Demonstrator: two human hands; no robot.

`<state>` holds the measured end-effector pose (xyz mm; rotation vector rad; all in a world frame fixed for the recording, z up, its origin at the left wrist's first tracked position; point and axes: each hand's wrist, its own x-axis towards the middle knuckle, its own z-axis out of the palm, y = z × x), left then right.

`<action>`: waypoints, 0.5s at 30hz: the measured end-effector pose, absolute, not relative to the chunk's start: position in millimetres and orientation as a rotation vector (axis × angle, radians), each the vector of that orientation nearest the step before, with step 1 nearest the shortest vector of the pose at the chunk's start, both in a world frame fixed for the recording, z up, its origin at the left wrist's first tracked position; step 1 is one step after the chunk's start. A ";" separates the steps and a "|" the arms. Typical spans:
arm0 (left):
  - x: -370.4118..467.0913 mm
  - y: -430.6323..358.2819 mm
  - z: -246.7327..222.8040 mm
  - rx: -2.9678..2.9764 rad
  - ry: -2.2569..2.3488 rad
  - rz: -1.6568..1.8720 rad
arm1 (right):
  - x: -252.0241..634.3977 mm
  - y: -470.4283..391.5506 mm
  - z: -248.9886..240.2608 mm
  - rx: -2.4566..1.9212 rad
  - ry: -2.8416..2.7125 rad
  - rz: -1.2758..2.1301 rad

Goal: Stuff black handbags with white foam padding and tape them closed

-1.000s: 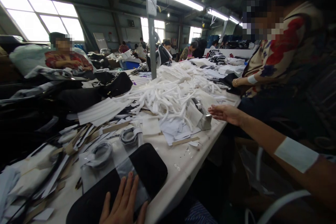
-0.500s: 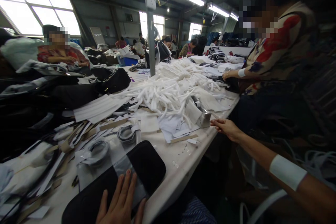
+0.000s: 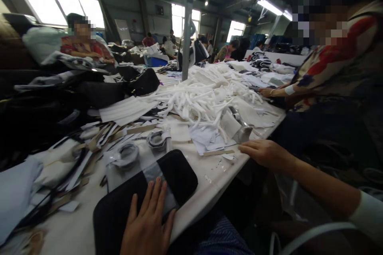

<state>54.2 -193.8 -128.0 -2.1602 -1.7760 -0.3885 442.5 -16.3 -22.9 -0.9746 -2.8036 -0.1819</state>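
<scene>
My left hand (image 3: pixel 149 219) lies with spread fingers on a black padded panel (image 3: pixel 119 211) at the near table edge. Beneath its fingertips a translucent plastic strip (image 3: pixel 158 175) crosses the panel. My right hand (image 3: pixel 266 153) is at the table's right edge, its fingers pressed together; what they grip, if anything, is too small to make out. Just beyond them stands a tape dispenser (image 3: pixel 243 132). Behind the panel are two grey coils, one in a clear bag (image 3: pixel 127 153) and the other (image 3: pixel 157 139) beside it.
White foam strips (image 3: pixel 197 99) are heaped mid-table. Paper and card scraps (image 3: pixel 98 139) cover the left, with black bags (image 3: pixel 143 81) behind. A metal post (image 3: pixel 187 40) rises from the table. One person (image 3: pixel 329 63) works at the right, another (image 3: pixel 86 48) at the back left.
The view has swung left, so things appear further right. My right hand has turned, back upward, with its fingers still near the table edge. My left hand stays flat on the panel.
</scene>
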 end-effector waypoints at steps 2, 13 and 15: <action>58.8 -196.8 -119.0 -2.159 -1.822 -0.363 | 398.7 -20.5 -12.7 -0.670 -2.896 -0.325; 64.3 -202.4 -114.5 -2.226 -2.064 -0.424 | 166.1 -9.3 0.0 0.103 -3.297 -0.275; 64.2 -202.6 -116.0 -2.232 -2.060 -0.442 | 137.7 -5.2 -3.3 0.144 -3.399 -0.310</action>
